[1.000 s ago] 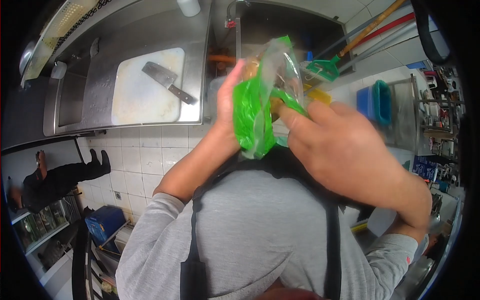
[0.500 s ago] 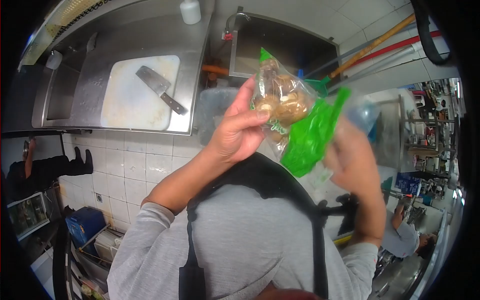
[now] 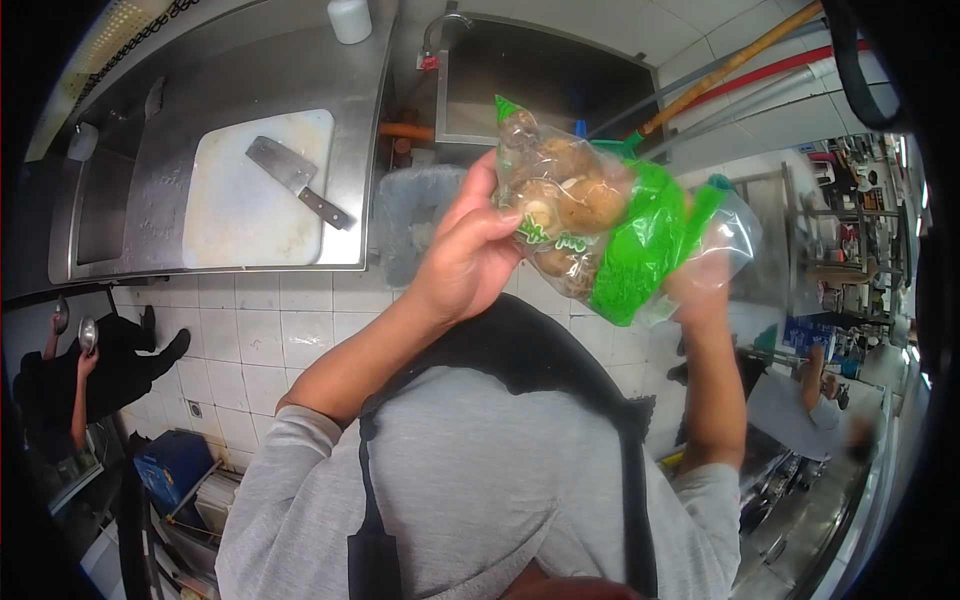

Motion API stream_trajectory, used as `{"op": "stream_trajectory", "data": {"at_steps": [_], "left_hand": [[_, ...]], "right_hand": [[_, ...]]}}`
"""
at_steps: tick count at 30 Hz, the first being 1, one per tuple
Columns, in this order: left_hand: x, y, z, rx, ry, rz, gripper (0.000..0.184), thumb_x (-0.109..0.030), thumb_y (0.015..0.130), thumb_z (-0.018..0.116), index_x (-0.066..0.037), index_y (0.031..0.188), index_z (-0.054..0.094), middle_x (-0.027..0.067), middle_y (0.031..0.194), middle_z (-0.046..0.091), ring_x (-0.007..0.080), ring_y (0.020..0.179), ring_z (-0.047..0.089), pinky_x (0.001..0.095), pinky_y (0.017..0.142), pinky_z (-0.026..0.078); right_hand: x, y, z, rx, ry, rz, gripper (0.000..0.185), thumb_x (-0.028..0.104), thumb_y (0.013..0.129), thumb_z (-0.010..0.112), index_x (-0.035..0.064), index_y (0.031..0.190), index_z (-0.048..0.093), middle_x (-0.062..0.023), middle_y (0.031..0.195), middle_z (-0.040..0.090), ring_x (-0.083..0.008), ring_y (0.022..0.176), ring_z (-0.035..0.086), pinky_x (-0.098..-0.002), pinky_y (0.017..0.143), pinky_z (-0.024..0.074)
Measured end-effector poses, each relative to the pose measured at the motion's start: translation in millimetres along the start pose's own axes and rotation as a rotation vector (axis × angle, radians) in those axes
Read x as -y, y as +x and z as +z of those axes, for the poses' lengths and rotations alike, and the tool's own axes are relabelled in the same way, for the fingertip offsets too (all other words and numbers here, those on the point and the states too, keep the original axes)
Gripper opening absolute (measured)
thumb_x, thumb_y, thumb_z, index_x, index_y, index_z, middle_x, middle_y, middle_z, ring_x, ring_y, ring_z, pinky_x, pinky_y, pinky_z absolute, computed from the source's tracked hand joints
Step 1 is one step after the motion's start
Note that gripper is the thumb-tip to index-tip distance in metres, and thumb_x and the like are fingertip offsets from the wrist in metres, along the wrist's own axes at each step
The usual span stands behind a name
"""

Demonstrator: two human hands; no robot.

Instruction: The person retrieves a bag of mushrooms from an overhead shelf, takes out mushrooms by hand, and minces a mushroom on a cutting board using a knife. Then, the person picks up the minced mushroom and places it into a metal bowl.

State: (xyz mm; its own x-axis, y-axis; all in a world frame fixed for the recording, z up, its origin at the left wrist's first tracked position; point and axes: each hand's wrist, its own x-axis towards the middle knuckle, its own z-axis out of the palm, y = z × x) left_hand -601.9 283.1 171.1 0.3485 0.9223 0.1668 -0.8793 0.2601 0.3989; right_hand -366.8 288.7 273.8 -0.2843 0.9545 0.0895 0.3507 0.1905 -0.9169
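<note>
A clear plastic bag of brown mushrooms (image 3: 580, 200) with green printed bands is held up in front of my chest. My left hand (image 3: 465, 255) is closed around its left side, with the thumb lying over the front. At the bag's right end, past the wide green band, loose clear plastic spreads out. My right hand (image 3: 700, 285) is at that end, its fingers veiled by the plastic. Their grip, and whether they are inside or behind the plastic, I cannot make out. A cleaver (image 3: 295, 180) with a dark handle lies on a white cutting board (image 3: 225, 205).
The board rests on a steel counter (image 3: 350, 170) at the left. Beyond the bag is a sink (image 3: 550, 65) with a tap. A translucent tub (image 3: 415, 215) stands beside the counter. One person (image 3: 110, 355) is at far left, another (image 3: 795, 410) at right.
The bag has turned slightly, and its clear right end is spread wider around my right hand, which was blurred by motion. The view has shifted. The person at left now shows two metal bowls.
</note>
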Motion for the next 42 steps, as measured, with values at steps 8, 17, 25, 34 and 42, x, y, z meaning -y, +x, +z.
{"op": "stream_trajectory", "data": {"at_steps": [8,17,25,34,42], "left_hand": [[0.0,2.7,2.6,-0.152,0.064,-0.023,0.062,-0.013,0.113,0.049,-0.012,0.170,0.025,0.0142,0.163,0.047,0.0284,0.152,0.047,0.0523,0.124,0.040],[1.3,0.0,-2.9,-0.223,0.119,-0.026,0.059,-0.016,0.118,0.046,-0.012,0.171,0.022,0.0129,0.165,0.045,0.0263,0.152,0.046,0.0477,0.127,0.037],[6.8,-1.3,4.0,-0.196,0.104,-0.076,0.060,-0.020,0.120,0.037,-0.011,0.174,0.014,0.0151,0.169,0.042,0.0283,0.156,0.044,0.0488,0.130,0.036],[9.4,-0.1,1.2,-0.178,0.134,-0.014,0.062,-0.018,0.119,0.039,-0.013,0.175,0.013,0.0138,0.171,0.039,0.0286,0.158,0.040,0.0480,0.129,0.036],[18.1,2.1,-2.3,-0.235,0.160,-0.046,0.063,-0.015,0.116,0.042,-0.014,0.174,0.017,0.0125,0.168,0.040,0.0260,0.153,0.044,0.0472,0.124,0.041]], "right_hand": [[-3.7,4.3,3.1,0.026,-0.168,-0.158,0.042,0.003,0.092,0.071,-0.0016,0.134,0.068,-0.0139,0.131,0.073,-0.0254,0.120,0.069,-0.0389,0.105,0.0519],[-29.4,-6.8,25.2,0.014,-0.501,-0.242,0.046,0.009,0.082,0.079,-0.0003,0.127,0.071,-0.0226,0.118,0.072,-0.0456,0.104,0.069,-0.0500,0.099,0.0557],[-14.4,-2.8,37.7,0.090,-0.518,-0.050,0.048,0.010,0.080,0.082,0.0020,0.126,0.071,-0.0248,0.114,0.073,-0.0455,0.108,0.069,-0.0511,0.096,0.0562],[7.3,8.1,38.8,0.136,-0.446,0.078,0.052,0.010,0.088,0.083,-0.0008,0.136,0.067,-0.0190,0.122,0.075,-0.0283,0.112,0.073,-0.0411,0.099,0.0558],[-25.0,-3.4,39.3,-0.054,-0.537,-0.155,0.031,0.006,0.078,0.082,-0.0013,0.105,0.070,-0.0245,0.097,0.070,-0.0471,0.087,0.068,-0.0490,0.078,0.0561]]}}
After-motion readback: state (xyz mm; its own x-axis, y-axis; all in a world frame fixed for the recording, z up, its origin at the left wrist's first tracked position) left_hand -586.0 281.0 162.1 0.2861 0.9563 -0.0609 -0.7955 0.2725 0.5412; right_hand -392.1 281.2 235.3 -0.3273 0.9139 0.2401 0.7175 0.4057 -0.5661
